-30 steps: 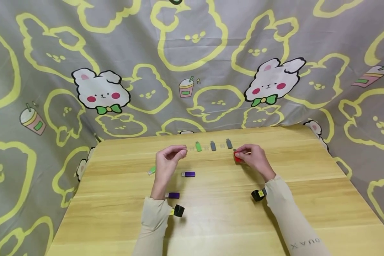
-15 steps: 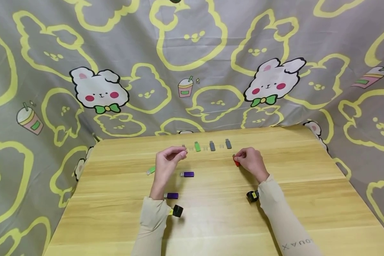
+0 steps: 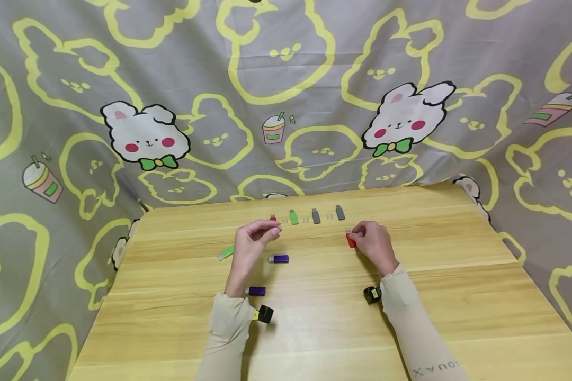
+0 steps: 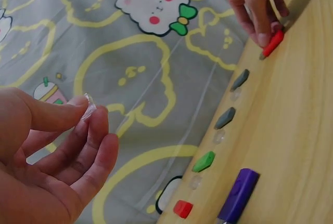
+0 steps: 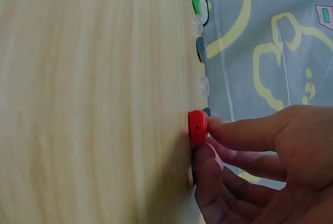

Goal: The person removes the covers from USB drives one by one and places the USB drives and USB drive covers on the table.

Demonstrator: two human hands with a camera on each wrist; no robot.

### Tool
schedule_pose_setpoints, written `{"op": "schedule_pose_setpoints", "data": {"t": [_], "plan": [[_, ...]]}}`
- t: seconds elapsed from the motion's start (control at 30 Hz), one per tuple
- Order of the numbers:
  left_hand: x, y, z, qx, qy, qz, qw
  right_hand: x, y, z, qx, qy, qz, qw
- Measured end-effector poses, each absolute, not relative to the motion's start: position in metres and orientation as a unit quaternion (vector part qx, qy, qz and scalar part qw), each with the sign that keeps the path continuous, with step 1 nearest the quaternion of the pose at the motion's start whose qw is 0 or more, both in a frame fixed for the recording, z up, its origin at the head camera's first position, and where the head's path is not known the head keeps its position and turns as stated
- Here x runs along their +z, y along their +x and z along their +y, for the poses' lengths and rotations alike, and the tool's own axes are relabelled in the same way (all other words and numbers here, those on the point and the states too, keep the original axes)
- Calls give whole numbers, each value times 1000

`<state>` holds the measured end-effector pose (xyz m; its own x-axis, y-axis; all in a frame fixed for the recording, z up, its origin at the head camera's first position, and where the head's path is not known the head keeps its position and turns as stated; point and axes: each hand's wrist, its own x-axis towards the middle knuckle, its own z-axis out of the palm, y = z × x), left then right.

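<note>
My right hand (image 3: 374, 244) pinches a red USB stick (image 3: 350, 241) low at the table, to the right of the row of sticks; its metal plug points away from me. In the right wrist view thumb and forefinger are at the sides of the red stick's end. My left hand (image 3: 253, 244) is raised over the table's left half. Between its thumb and forefinger it pinches a small clear cap (image 4: 90, 108), best seen in the left wrist view. Beyond the hands stand a red stick (image 3: 273, 217), a green stick (image 3: 293, 217) and two grey sticks (image 3: 316, 216) in a row.
Clear caps (image 3: 306, 220) lie between the row's sticks. Nearer me are two purple USB sticks (image 3: 281, 259) and another green stick (image 3: 226, 253), left of centre. A patterned grey curtain (image 3: 324, 95) hangs behind the wooden table (image 3: 324, 328).
My right hand has come slightly toward me and left with the red USB stick, lowering it to the table. The left hand has barely moved and keeps the clear cap.
</note>
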<state>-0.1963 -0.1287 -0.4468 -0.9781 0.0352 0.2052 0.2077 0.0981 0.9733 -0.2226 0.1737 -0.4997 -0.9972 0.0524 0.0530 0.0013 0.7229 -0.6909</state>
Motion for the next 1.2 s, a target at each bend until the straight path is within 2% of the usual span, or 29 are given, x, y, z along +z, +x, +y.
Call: {"op": "schedule_pose_setpoints", "data": {"t": [0.27, 0.47, 0.77, 1.0, 1.2], "plan": [[-462, -197, -108, -624, -94, -775, 36, -502, -216, 183, 381, -35, -923, 42], [-465, -211, -78, -573, -123, -810, 11, -496, -212, 192, 409, -21, -910, 63], [-470, -233, -37, -515, -127, -847, -35, -493, -213, 206, 429, -30, -900, 64], [-477, -246, -12, -423, -164, -890, -38, -490, -212, 219, 429, -44, -901, 48], [-483, -252, 5, -356, -173, -918, -34, -493, -212, 221, 428, -34, -902, 56]]}}
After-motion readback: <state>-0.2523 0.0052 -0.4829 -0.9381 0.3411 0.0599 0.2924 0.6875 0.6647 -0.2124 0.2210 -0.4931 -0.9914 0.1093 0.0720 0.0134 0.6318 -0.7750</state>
